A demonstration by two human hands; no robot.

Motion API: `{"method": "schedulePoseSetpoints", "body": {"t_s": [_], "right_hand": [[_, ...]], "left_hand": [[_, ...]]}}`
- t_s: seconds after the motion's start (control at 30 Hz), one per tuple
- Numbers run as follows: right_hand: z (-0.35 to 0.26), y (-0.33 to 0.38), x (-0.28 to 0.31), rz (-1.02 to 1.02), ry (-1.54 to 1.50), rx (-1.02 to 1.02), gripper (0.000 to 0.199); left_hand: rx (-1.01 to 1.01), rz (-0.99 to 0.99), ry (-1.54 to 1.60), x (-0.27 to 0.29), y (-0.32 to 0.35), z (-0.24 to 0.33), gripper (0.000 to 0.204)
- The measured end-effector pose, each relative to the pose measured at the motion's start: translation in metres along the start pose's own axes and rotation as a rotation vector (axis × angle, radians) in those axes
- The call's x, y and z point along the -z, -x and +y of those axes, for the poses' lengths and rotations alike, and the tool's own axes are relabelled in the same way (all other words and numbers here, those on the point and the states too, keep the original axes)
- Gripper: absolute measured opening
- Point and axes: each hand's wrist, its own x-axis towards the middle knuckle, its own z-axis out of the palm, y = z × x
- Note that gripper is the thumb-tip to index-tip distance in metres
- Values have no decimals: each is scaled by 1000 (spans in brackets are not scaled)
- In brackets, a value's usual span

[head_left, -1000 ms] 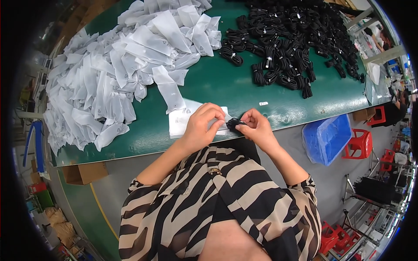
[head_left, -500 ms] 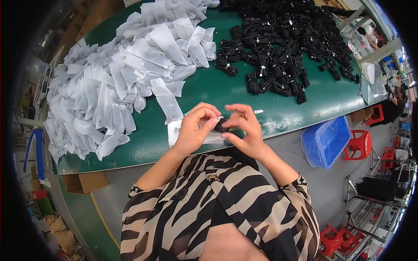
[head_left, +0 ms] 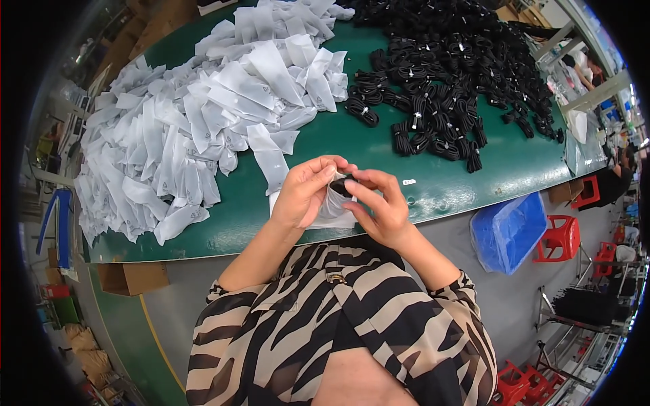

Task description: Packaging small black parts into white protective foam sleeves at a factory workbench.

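Black coiled cable (head_left: pixel 344 185) sits half inside a small white bag (head_left: pixel 333 205)

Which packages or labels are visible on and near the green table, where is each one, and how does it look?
Small bag: between left hand and right hand, translucent white, a black cable bundle at its mouth.
Heap of empty bags: table's left half, flat whitish pouches, small grey marks.
Small label: on the green table, right of the hands, tiny white strip.
Cardboard box: under the table's left edge, brown.
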Motion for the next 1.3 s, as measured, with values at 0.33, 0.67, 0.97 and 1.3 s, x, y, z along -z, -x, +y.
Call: {"method": "schedulePoseSetpoints", "body": {"t_s": [0.33, 0.67, 0.97, 1.3], "right_hand": [[-18, -19, 6, -92, 155, -129, 22], [-24, -39, 34, -138, -23, -239, 13], [66, -52, 46, -36, 815, -244, 32], [108, 6, 40, -141, 894, -223, 30]], "left_hand": [[-46, 18, -77, 6, -1, -9, 15], [-143, -160, -710, -3, 19, -3, 16], [-871, 600, -1537, 51, -19, 97, 36], [-431, -86, -1384, 19, 24, -32, 21]]}}
